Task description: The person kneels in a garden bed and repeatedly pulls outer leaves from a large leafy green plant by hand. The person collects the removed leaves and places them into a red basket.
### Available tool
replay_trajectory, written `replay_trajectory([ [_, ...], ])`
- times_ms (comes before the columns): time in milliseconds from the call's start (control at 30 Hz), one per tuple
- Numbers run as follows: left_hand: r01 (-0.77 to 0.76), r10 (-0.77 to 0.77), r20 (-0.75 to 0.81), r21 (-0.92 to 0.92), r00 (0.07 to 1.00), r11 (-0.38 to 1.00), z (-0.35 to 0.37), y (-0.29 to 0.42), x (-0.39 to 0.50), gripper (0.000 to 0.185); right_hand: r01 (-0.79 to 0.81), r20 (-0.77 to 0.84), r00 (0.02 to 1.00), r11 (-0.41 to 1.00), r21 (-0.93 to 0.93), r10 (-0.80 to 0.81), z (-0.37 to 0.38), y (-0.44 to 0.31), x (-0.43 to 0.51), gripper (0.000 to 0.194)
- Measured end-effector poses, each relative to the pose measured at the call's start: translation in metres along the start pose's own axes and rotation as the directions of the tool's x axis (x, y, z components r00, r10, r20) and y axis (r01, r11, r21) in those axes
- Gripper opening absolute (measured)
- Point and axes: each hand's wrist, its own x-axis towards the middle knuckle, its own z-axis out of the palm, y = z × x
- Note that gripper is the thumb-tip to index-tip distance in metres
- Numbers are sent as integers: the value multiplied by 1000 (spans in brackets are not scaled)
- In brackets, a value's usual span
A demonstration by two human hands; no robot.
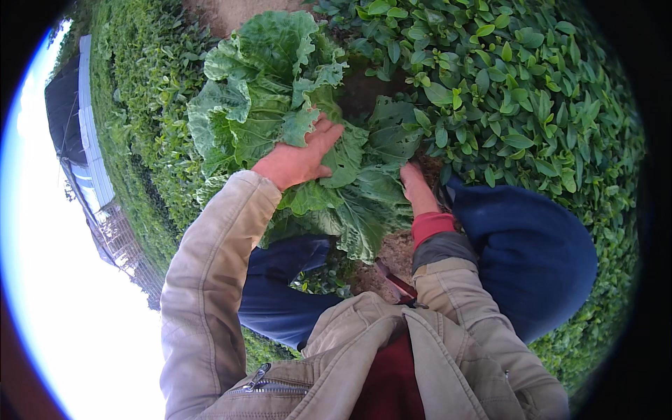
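A large leafy green cabbage (262,100) with crinkled, ragged outer leaves stands on the ground between my knees. My left hand (304,155) presses on its leaves, palm down, with the fingers spread apart and partly under a leaf edge. Low at the plant's right side is my right hand (411,181); its fingers are hidden under a leaf full of holes (396,131), so what they touch does not show. Broad lower leaves (365,210) hang towards me between my two arms.
Dense leafy bushes (504,89) crowd close on the right, and a leafy hedge (142,105) runs along the left. Bare soil (231,13) shows beyond the cabbage. A reddish strip-like object (396,283) lies below my right wrist. A roofed structure (68,110) stands far left.
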Motion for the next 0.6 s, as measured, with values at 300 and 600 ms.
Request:
replay_trajectory([
  [300, 16, -14, 21, -84, 1000, 996, 1, 3, -2, 96, 251, 341, 898, 960, 124, -279, 3, -19, -26, 54],
  [600, 46, -46, 19, -15, 999, 999, 1, 11, 1, 99, -92, 288, 953, 818, 568, -93, 1, 7, 15, 63],
])
